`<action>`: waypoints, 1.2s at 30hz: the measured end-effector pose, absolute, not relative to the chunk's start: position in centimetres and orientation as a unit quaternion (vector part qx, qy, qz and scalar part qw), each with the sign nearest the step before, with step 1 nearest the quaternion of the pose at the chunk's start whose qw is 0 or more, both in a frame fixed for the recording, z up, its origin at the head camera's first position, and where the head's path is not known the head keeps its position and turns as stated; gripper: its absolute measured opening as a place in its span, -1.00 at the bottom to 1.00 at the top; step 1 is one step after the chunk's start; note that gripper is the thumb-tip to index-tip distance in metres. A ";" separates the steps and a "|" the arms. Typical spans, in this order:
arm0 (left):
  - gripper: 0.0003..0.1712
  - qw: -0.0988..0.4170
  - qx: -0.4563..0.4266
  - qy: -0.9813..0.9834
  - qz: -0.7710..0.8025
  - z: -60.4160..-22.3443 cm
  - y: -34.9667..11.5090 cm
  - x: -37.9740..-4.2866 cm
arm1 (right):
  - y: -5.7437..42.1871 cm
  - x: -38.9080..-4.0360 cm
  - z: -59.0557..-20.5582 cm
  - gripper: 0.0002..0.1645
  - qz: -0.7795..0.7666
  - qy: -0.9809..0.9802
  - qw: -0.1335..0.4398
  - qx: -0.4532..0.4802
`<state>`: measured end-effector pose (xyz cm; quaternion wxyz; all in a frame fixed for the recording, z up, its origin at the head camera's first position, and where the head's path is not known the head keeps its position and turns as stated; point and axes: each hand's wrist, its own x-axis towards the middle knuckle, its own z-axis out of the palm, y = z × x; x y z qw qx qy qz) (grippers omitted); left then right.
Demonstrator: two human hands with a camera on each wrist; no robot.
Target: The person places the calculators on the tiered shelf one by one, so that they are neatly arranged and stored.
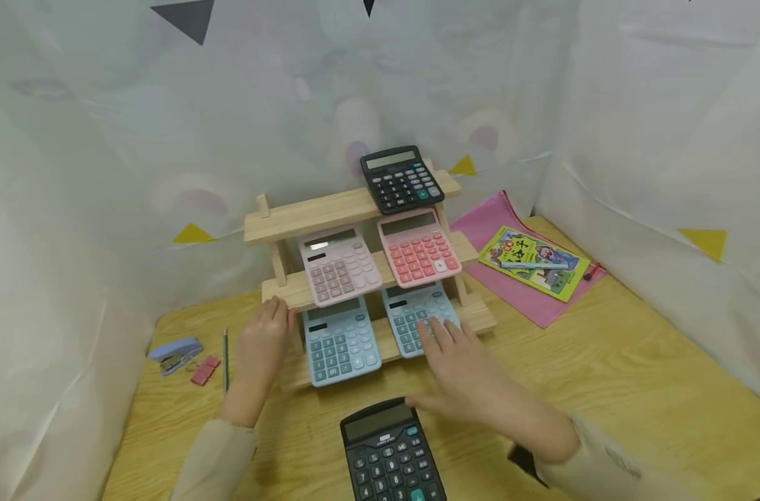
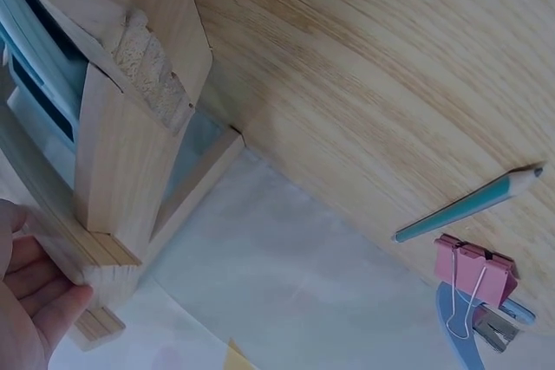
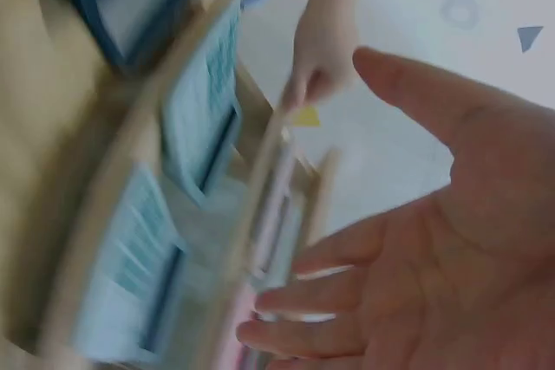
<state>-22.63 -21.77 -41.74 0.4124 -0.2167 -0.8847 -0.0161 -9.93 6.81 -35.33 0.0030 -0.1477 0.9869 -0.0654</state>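
Note:
A three-tier wooden rack (image 1: 330, 212) stands on the table with calculators leaning on its tiers. My left hand (image 1: 264, 341) grips the left end of its middle board; in the left wrist view, the fingers (image 2: 62, 311) curl against the board's end. Spread and holding nothing, my right hand (image 1: 464, 372) is in front of the right blue calculator (image 1: 411, 316) on the bottom tier. Beside that one leans another blue calculator (image 1: 339, 344). A pale pink calculator (image 1: 339, 268) and a brighter pink calculator (image 1: 417, 247) share the middle tier. On top is a black calculator (image 1: 401, 182).
Another black calculator (image 1: 389, 452) lies in front of the rack, near my right thumb. To the left are a stapler (image 1: 176, 349), a pink binder clip (image 1: 205, 370) and a green pencil (image 1: 225, 358). A pink pouch (image 1: 511, 296) lies right, under a booklet (image 1: 552, 278) and pen (image 1: 533, 265).

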 end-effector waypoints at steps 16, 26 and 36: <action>-0.74 0.384 -0.194 -0.901 -0.042 -41.7 -22.0 -23.1 | 1.8 -4.7 -45.7 0.42 -0.088 0.976 0.131 -0.148; -0.72 0.394 -0.193 -0.898 -0.039 -41.9 -22.0 -22.8 | -0.4 -4.2 -46.4 0.57 -0.004 0.987 0.110 -0.120; -0.72 0.402 -0.203 -0.892 -0.038 -41.8 -21.5 -22.4 | 2.2 -4.1 -44.7 0.49 -0.135 0.967 0.158 -0.150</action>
